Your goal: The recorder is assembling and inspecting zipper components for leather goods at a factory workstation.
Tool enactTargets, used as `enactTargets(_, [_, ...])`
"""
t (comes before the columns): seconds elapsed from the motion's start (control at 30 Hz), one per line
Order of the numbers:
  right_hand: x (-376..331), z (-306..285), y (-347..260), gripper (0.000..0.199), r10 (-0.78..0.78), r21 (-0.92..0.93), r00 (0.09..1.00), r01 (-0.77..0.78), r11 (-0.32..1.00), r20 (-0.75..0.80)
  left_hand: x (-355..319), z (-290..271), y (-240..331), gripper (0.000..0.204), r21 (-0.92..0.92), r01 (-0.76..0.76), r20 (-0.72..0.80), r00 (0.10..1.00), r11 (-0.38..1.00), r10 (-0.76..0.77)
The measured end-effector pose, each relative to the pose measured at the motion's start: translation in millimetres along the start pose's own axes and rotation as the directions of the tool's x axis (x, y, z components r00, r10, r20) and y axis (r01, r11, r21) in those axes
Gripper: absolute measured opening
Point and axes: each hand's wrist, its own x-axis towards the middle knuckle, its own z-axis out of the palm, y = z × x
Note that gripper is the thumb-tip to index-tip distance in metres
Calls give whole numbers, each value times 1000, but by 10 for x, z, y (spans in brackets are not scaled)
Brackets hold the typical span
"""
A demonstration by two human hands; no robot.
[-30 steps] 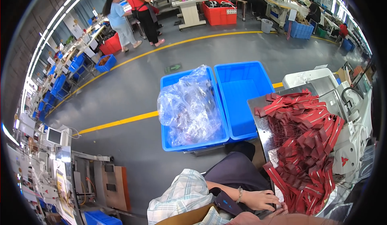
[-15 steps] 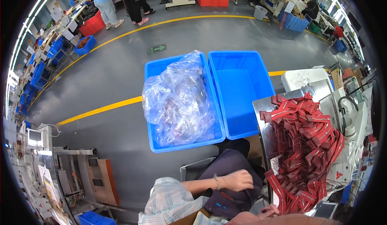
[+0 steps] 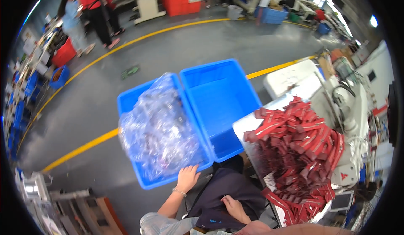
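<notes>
My left hand [image 3: 188, 178], wearing a bracelet, is at the near rim of the left blue bin [image 3: 145, 183]. Its fingers curl over that rim, close to a clear plastic bag [image 3: 162, 130] that fills the bin; the bag's contents are blurred. Over the dark cloth on my lap [image 3: 212, 195], my right hand [image 3: 235, 209] has its fingertips pinched together. Something tiny may be between them, too small to name. On my right, a heap of red zippered strips [image 3: 301, 144] covers a metal tabletop [image 3: 248, 127].
A second blue bin [image 3: 221, 104] stands against the first. White sewing machines [image 3: 290, 77] flank the metal tabletop. At lower left is a machine stand with a wooden panel [image 3: 110, 214]. Beyond the yellow floor line [image 3: 139, 38] are two people and red bins [image 3: 181, 3].
My left hand has gone from above my lap to the left bin's near rim. The right hand has come up over the dark cloth. The whole view has turned and shifted.
</notes>
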Motion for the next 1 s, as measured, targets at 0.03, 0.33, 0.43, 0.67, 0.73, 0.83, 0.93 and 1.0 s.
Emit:
enactTargets(0.03, [19,15,115,23,4,0,1000,-4,1000,-27,11,13,30,32,-41,-22,-43,999,999,21])
enactTargets(0.33, [-191,26,364,30,-35,65,983,47,997,-178,633,-463,547,18,-328,-302,-320,927,895,196])
enactTargets(0.43, [-448,79,484,32,-23,99,956,54,994,-293,723,-566,759,14,-401,-347,-412,895,848,171])
enactTargets(0.67, [-1648,-321,524,23,177,383,882,4,924,-436,566,-403,1316,19,-291,-662,-455,731,691,509])
enactTargets(0.73, [-1999,-602,432,20,163,394,780,114,912,-604,459,-438,1432,21,-259,-705,-470,689,660,552])
enactTargets(0.83, [-2482,-810,877,20,209,244,400,38,969,-892,360,-421,1755,24,-228,-765,-529,617,602,583])
enactTargets(0.93, [-2838,-1080,1159,28,317,254,141,-342,905,-938,209,-451,2015,25,-226,-809,-544,567,543,619])
enactTargets(1.0, [-2907,-1072,1510,32,210,167,55,-427,889,-976,128,-496,2166,26,-211,-870,-531,485,446,695])
